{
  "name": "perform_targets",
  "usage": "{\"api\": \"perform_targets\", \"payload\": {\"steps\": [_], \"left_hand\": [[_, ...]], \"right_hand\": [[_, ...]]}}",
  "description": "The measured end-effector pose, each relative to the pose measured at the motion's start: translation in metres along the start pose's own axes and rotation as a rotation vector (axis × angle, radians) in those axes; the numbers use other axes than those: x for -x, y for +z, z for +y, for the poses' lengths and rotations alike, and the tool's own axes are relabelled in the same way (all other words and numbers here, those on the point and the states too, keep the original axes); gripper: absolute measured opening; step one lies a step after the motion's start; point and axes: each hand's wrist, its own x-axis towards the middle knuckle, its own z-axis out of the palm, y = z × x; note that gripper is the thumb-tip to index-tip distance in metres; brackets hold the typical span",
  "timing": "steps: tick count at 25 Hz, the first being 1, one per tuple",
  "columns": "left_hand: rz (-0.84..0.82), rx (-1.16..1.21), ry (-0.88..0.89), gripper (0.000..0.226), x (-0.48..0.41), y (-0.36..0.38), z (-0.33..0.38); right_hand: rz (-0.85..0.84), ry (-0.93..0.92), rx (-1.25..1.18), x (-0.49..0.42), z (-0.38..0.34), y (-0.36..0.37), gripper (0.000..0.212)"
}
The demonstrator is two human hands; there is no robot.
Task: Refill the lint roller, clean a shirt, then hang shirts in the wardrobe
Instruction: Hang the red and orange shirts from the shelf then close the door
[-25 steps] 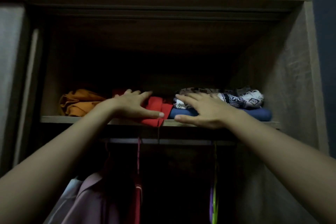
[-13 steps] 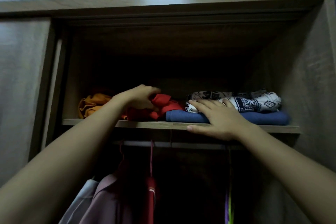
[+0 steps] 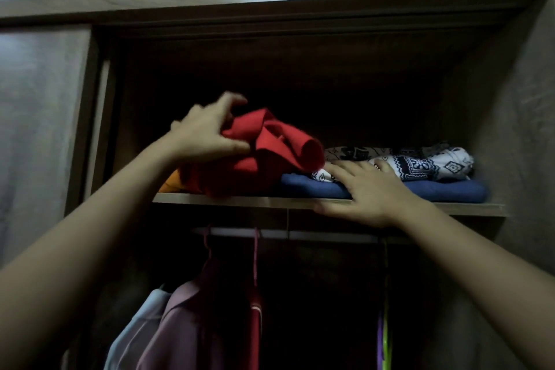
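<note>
1. The left hand [image 3: 207, 132] pinched a bunched red shirt [image 3: 267, 150], raised above the wardrobe shelf [image 3: 228, 198] near its left end, an orange garment [image 3: 171, 185] showing beneath.
2. Dark open space stood above the clothes, up to the wardrobe's top.
3. The right hand [image 3: 365, 192] lay flat and open, gripping nothing, across the blue folded garment [image 3: 444, 191] and the shelf's front edge, beside a patterned garment [image 3: 420, 164].
4. Half a second before, the red shirt lay low on the shelf; here it was lifted.

Matt wood-grain wardrobe [image 3: 510, 105] and shelf [image 3: 228, 201]; soft matt red cloth [image 3: 270, 147]; thick blue fabric [image 3: 435, 191] under printed black-and-white cloth [image 3: 420, 162]; smooth pale rail [image 3: 330, 236].
</note>
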Motion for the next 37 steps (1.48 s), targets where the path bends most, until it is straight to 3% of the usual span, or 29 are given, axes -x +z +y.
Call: {"api": "perform_targets", "payload": {"steps": [2, 3, 5, 8, 12, 14, 17, 21, 25, 27, 32, 34, 36, 37], "left_hand": [[-0.269, -0.013, -0.077, 0.084, 0.009, 0.018, -0.009], [-0.323, 0.045, -0.073, 0.080, 0.013, 0.023, -0.009], [-0.281, 0.099, 0.012, 0.069, 0.018, 0.027, -0.006], [-0.092, 0.008, 0.166, 0.053, 0.037, 0.026, 0.000], [0.144, -0.130, 0.333, 0.060, 0.100, 0.033, 0.001], [0.210, -0.096, 0.374, 0.056, 0.139, 0.036, 0.003], [0.197, 0.003, 0.459, 0.060, 0.190, 0.043, 0.008], [0.141, 0.194, 0.505, 0.059, 0.243, 0.051, 0.022], [0.093, 0.585, 0.360, 0.058, 0.290, 0.094, 0.040], [-0.040, 0.734, 0.225, 0.059, 0.324, 0.126, 0.054], [-0.832, 0.988, -0.043, 0.079, 0.378, 0.160, 0.065], [-0.818, 1.133, -0.186, 0.059, 0.375, 0.167, 0.066], [-0.622, 1.125, -0.296, 0.038, 0.363, 0.176, 0.068], [-0.548, 1.076, -0.269, 0.032, 0.356, 0.178, 0.070]], "right_hand": [[-0.020, 0.006, 0.000, 0.001, -0.001, 0.000, 0.107], [-0.027, 0.011, 0.003, 0.001, -0.002, 0.000, 0.108], [-0.027, 0.020, -0.001, 0.002, -0.002, -0.002, 0.107], [-0.024, 0.035, -0.003, 0.004, -0.004, -0.002, 0.109], [-0.026, 0.064, -0.027, 0.018, -0.011, -0.006, 0.096], [0.059, 0.040, -0.213, 0.038, -0.024, -0.010, 0.086], [0.238, 0.003, -0.723, 0.081, -0.058, -0.024, 0.082], [0.233, -0.276, -0.644, 0.145, -0.101, -0.029, 0.080], [-0.053, -0.277, -0.732, 0.210, -0.119, 0.008, 0.045], [-0.213, -0.202, -0.777, 0.250, -0.126, 0.031, 0.036], [-0.498, -0.023, -0.692, 0.334, -0.123, 0.068, 0.027], [-0.597, 0.048, -0.708, 0.355, -0.119, 0.071, 0.015], [-0.633, 0.059, -0.728, 0.367, -0.120, 0.072, 0.010], [-0.641, 0.049, -0.727, 0.371, -0.123, 0.072, 0.012]]}}
